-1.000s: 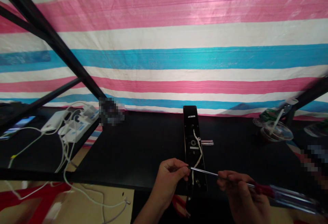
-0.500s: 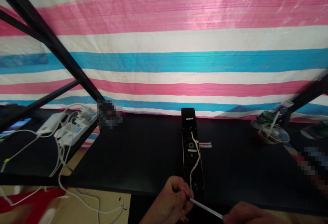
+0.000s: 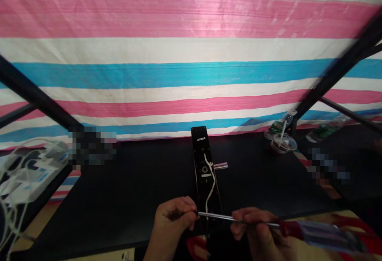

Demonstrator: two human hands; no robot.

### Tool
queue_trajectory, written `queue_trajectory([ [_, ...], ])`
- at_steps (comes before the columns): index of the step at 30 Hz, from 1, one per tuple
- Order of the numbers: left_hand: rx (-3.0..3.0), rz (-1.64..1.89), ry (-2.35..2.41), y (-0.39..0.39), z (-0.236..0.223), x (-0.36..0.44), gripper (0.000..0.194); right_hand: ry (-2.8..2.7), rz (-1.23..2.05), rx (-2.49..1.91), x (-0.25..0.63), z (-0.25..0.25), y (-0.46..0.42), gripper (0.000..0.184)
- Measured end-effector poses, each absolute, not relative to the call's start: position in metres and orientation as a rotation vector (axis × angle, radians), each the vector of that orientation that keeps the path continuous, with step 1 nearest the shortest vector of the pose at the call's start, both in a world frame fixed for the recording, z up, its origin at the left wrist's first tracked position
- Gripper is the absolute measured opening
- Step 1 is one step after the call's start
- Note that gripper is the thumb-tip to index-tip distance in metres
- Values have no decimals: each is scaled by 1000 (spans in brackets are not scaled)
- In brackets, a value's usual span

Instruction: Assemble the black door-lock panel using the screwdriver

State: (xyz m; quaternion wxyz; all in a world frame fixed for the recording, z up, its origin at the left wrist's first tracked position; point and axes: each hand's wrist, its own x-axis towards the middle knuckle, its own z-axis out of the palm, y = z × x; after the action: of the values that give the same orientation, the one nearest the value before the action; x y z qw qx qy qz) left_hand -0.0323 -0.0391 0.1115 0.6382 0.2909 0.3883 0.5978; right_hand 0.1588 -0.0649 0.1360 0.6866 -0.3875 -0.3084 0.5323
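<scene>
My right hand (image 3: 259,229) is closed around the metal shaft of a screwdriver (image 3: 325,235), whose clear and red handle points right. The shaft runs left, nearly level, to the pinched fingertips of my left hand (image 3: 174,215). Something small and dark shows at the screwdriver's tip between those fingers; its kind is too small to make out. Just beyond both hands lies a long black door lock panel (image 3: 199,155), back side up. A whitish cable (image 3: 213,183) trails along it, and a shiny lever handle (image 3: 221,166) sticks out to the right.
The panel rests on a black table (image 3: 134,189). At the back right stand a plastic cup with a straw (image 3: 283,143) and a clear bottle (image 3: 289,115). White power strips and cables (image 3: 38,169) crowd the left. Black metal bars frame both sides before a striped sheet (image 3: 179,74).
The view has swung right. My right hand has come further into view, showing the screwdriver's handle, and the shaft lies more level. My left hand keeps its pinch at the tip.
</scene>
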Motion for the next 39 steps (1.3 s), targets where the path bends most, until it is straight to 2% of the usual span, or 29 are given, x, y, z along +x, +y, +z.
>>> queue_trajectory([
  [7,683,1483,968,-20,112,-13,25,-423,1243,-921,153,121,-22,29],
  [9,771,1426,1013,-7,104,-8,35,-452,1149,-909,155,125,1,29],
  [11,956,1366,1147,6,85,-6,51,-515,959,-873,160,132,33,30],
  [14,1217,1388,1560,18,43,-3,46,-779,679,-860,165,140,95,33],
  [16,1246,1364,1707,19,13,2,50,-1035,610,-925,164,139,137,37],
  [21,1114,1248,1543,8,-23,12,61,-1376,513,-1022,149,127,204,35],
  [32,1100,1220,1473,4,-33,6,69,-1477,498,-1097,142,112,220,31],
  [39,1146,1262,1439,5,-39,5,73,-1710,586,-1050,138,130,237,25],
])
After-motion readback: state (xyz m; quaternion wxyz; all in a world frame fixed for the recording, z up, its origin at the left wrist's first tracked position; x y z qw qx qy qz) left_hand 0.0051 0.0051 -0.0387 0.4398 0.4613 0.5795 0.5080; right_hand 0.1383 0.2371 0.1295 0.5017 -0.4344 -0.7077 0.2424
